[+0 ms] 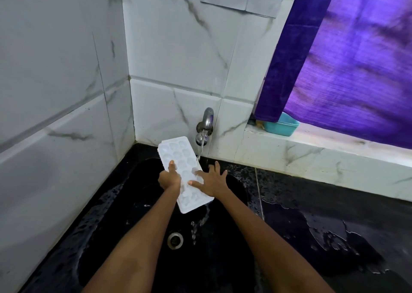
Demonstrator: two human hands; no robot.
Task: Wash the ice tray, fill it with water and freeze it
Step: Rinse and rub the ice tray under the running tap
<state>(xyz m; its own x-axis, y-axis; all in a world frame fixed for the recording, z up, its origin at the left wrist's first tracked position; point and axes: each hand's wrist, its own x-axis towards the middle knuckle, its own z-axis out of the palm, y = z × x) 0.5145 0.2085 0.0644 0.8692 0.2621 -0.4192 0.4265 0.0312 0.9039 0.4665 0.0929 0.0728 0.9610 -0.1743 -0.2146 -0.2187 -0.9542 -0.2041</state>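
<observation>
We have the ice tray [183, 172] held over the black sink [142, 214], at the centre of the frame, its long axis running from the upper left, near the wall corner, down to the lower right, with its cavities facing up toward us. The tap [206, 123] sits just above and right of the tray's far half, and its stream lands on the tray's right edge; water spills off the near end toward the drain [175, 240].

Our left hand [169, 179] grips the tray's left long edge, thumb curled over the rim (the other fingers are hidden underneath). Our right hand [210, 180] lies with fingers spread and straight, fingertips on the cavities on the right side, so it is the hand nearer the stream.

We judge this to be the washing step. Sliding the tray rightward would bring more cavities under the water; there is free room over the basin, while the tiled wall [174, 105] closes in behind.
</observation>
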